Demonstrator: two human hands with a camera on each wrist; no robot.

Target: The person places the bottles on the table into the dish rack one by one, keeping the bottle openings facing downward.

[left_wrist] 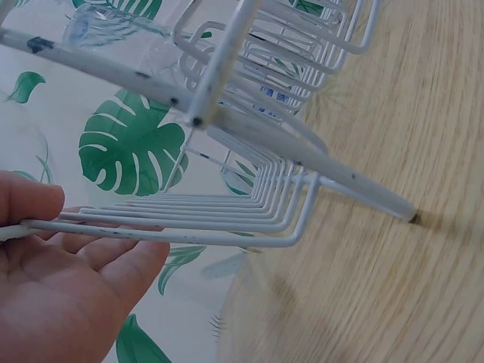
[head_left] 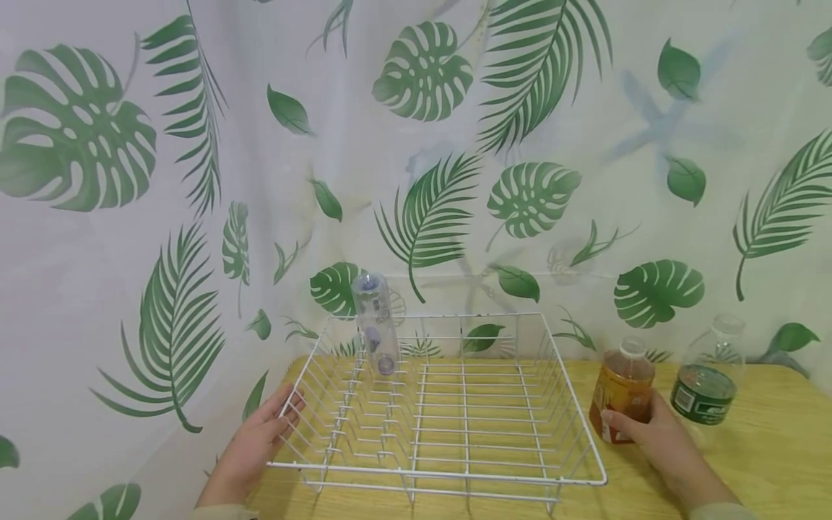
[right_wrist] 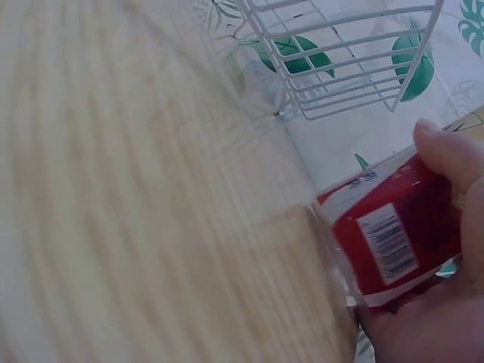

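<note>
A white wire dish rack (head_left: 468,477) stands in the middle of the table. My left hand (head_left: 260,433) is at its left side; in the left wrist view the thumb lies over a rim wire and the fingers (left_wrist: 140,265) pass beneath it. Inside the rack, at the back left, a clear bottle (head_left: 377,318) leans with its base up and its neck down. To the right of the rack my right hand (head_left: 659,440) grips a bottle with an orange and red label (head_left: 614,393). Its barcode side (right_wrist: 389,242) shows in the right wrist view.
A clear bottle with a green label (head_left: 702,393) stands just right of my right hand. The wooden table (head_left: 773,462) meets a leaf-patterned curtain (head_left: 455,217) at the back, and the curtain also hangs along the left.
</note>
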